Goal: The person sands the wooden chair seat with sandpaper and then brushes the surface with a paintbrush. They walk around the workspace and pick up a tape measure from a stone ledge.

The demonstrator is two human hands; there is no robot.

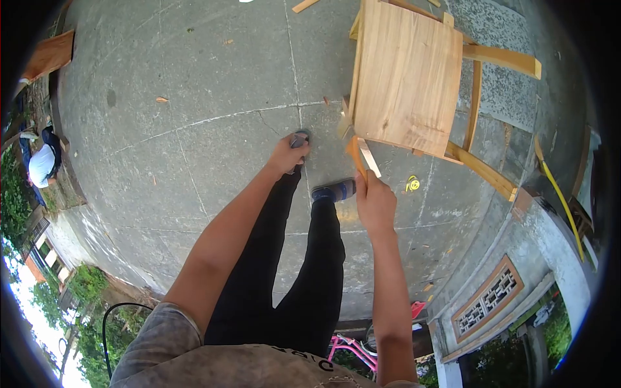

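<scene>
The person stands on a paved concrete floor [194, 84] and looks down past their own black trousers [304, 271] and a blue shoe [334, 191]. The right hand [375, 204] is raised in front of a wooden chair [404, 71], its fingers [363, 187] clamped together around the lower end of a hand tool [362, 157] that has an orange part and a pale, flat blade-like part; what kind of tool it is cannot be told from this view. The tool's upper end reaches the near lower corner of the chair seat, touching it or lying just beside it, close to a chair leg.

The left hand [288, 155] is stretched out to the left of the chair, well apart from it, over a joint line in the paving. Its fingers are curled in around a small dark grey object [299, 138], which shows above the knuckles; the object is too small and too hidden to name.

The chair is of pale unfinished wood, seen from above with its flat seat toward the camera and its legs and rails splayed to the right. A yellow mark [412, 184] lies on the floor just right of the right hand. Wood chips [162, 99] are scattered on the paving. A yellow hose [559, 194] runs along the right edge, and a pink bicycle frame [352, 349] shows near the bottom. At the far left, another person in a white top [42, 165] is bent over beside the greenery.
</scene>
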